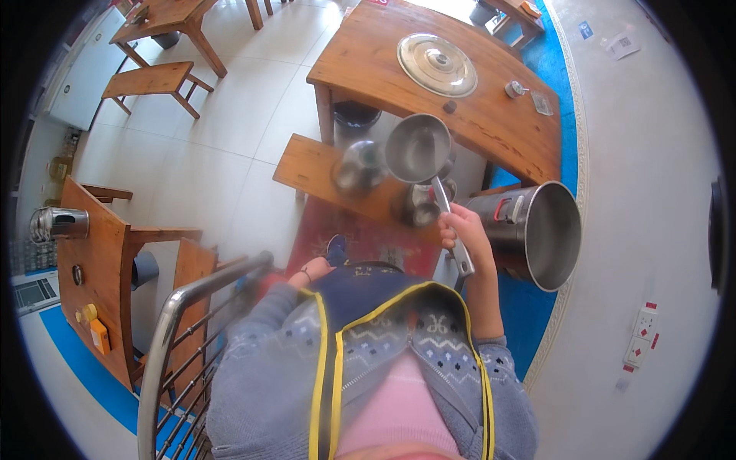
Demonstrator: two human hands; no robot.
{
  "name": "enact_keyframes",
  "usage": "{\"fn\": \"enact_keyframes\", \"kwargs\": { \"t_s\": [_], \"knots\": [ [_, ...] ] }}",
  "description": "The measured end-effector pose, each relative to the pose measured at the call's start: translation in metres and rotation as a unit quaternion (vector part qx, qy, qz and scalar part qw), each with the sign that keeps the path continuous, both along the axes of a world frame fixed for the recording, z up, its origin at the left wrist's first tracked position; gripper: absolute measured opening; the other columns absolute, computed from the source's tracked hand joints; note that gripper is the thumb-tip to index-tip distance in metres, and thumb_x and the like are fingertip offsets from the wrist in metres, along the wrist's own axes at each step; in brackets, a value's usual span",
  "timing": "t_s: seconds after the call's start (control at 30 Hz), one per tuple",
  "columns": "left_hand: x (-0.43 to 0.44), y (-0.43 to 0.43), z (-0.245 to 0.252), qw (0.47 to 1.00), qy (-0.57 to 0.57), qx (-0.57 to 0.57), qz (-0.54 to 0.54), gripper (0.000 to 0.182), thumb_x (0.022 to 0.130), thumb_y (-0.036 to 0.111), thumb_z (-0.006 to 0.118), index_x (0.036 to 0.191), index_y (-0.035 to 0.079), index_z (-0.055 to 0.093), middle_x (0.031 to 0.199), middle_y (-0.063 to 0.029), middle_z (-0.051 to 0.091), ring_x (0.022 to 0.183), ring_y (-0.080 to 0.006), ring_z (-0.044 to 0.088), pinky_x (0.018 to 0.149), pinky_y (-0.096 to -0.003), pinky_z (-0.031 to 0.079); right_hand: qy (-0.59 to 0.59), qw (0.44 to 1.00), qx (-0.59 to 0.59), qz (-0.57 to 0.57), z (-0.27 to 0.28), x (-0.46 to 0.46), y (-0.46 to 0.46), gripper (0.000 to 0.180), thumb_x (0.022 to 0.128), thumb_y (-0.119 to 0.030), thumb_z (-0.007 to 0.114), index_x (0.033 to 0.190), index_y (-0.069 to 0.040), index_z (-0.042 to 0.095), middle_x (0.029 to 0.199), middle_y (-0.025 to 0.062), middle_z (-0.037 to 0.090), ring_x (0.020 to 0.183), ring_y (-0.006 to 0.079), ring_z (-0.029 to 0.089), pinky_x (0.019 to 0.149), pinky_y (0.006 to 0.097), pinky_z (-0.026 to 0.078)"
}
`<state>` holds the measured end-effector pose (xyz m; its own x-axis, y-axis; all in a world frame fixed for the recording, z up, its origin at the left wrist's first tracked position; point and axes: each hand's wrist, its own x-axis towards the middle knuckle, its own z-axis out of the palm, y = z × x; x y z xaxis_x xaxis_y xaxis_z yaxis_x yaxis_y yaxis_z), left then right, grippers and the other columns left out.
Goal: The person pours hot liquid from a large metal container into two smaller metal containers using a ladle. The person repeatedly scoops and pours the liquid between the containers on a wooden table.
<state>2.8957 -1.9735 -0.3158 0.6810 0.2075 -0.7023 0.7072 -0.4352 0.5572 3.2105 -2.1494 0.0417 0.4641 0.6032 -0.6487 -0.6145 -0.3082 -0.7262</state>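
My right hand (467, 233) grips the long handle of a stainless steel ladle (418, 148), a deep round dipper held out in front of me. Its bowl looks bare inside, with a shaded patch on one side. Just right of that hand stands a tall stainless steel stockpot (509, 233) with a red-trimmed side handle; no contents show in its visible interior. My left hand (316, 270) hangs low beside my navy apron (368, 282), a dark band around its wrist. Its fingers are partly hidden and nothing shows in it.
A wooden bench (310, 167) ahead bears shiny metal vessels (361, 168), partly blurred. Behind it, a wooden table (356, 63) carries a round metal lid (438, 64) and small items. A metal railing (167, 322) runs along my left; a white wall (627, 201) bounds the right.
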Motion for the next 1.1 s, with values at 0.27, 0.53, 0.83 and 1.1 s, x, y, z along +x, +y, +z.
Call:
{"fn": "enact_keyframes", "kwargs": {
  "t_s": [0.27,0.53,0.83,1.1],
  "knots": [
    [0.0,0.008,0.053,0.999,0.003,-0.05,-0.009,0.044,0.086,0.045,0.063,0.088,0.003,0.074,0.082,-0.0185,0.07,0.078,-0.035,0.068,0.074,-0.0414,0.052,-0.019,1.0,0.005,-0.011,0.003,-0.001,0.006,0.01,0.088,-0.002,0.053,0.098,-0.004,0.054,0.07,0.0,0.049,0.051,0.0054,0.044,0.041,0.0209,0.035],
    [0.003,0.005,0.059,0.999,-0.008,-0.032,-0.015,0.043,0.087,0.044,0.061,0.089,0.003,0.075,0.084,-0.0174,0.071,0.079,-0.0344,0.069,0.077,-0.0416,0.053,-0.076,0.997,-0.003,0.009,0.008,0.0,0.013,0.006,0.088,-0.005,0.055,0.082,-0.004,0.053,0.063,0.0017,0.05,0.048,0.0084,0.046,0.041,0.0232,0.038],
    [-0.002,0.006,0.043,0.998,-0.026,-0.048,-0.025,0.042,0.087,0.042,0.061,0.089,0.002,0.075,0.084,-0.0197,0.07,0.079,-0.0363,0.068,0.077,-0.0426,0.053,-0.065,0.997,0.008,0.033,0.004,0.002,0.013,0.017,0.09,-0.005,0.054,0.107,-0.005,0.057,0.069,-0.0014,0.048,0.052,0.0046,0.042,0.043,0.0198,0.034],
    [-0.001,0.005,0.062,0.998,0.012,-0.057,0.013,0.043,0.087,0.043,0.062,0.089,0.002,0.074,0.084,-0.0199,0.07,0.079,-0.0362,0.068,0.076,-0.0424,0.053,-0.084,0.996,0.005,0.024,0.007,-0.002,0.017,0.002,0.086,-0.005,0.055,0.088,-0.003,0.054,0.066,0.0012,0.052,0.051,0.0081,0.048,0.042,0.0232,0.04]
  ]
}}
